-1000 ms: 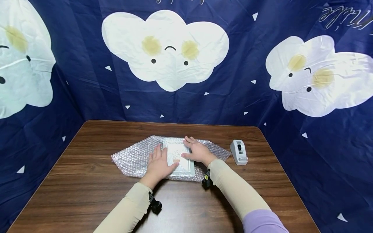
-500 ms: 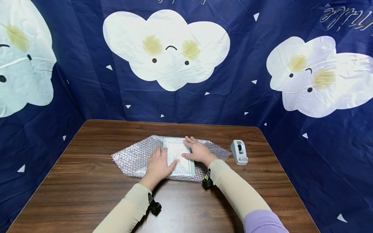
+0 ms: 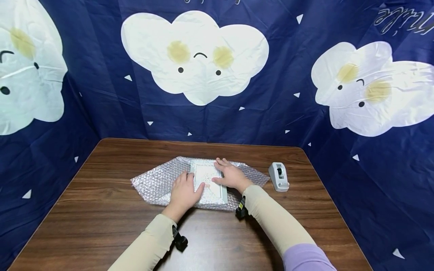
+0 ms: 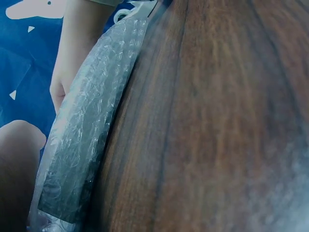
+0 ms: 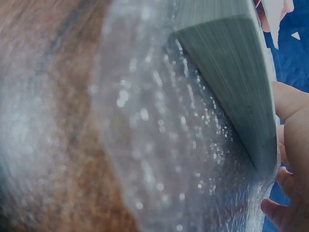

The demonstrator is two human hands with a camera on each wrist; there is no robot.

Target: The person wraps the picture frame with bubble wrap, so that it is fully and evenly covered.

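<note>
A pale grey-green picture frame [image 3: 209, 191] with a white centre lies on a sheet of bubble wrap [image 3: 154, 184], which spreads out on both sides. In the left wrist view, bubble wrap [image 4: 91, 111] covers the frame's near side. The right wrist view shows the frame's thick side [image 5: 231, 72] bare at the wrap's opening. My left hand [image 3: 184, 191] rests on the left edge of the frame, thumb toward its middle. My right hand [image 3: 232, 177] rests on the upper right part, fingers spread across the border. Neither hand curls round anything.
A white tape dispenser [image 3: 278, 177] stands to the right of the wrap on the brown wooden table [image 3: 101, 210]. Dark blue cloth [image 3: 203, 124] with white clouds hangs behind the table and along both sides.
My left thumb has drawn slightly up and back along the frame, and the left fingers bend a little more. My right hand and the bubble wrap stay in place.
</note>
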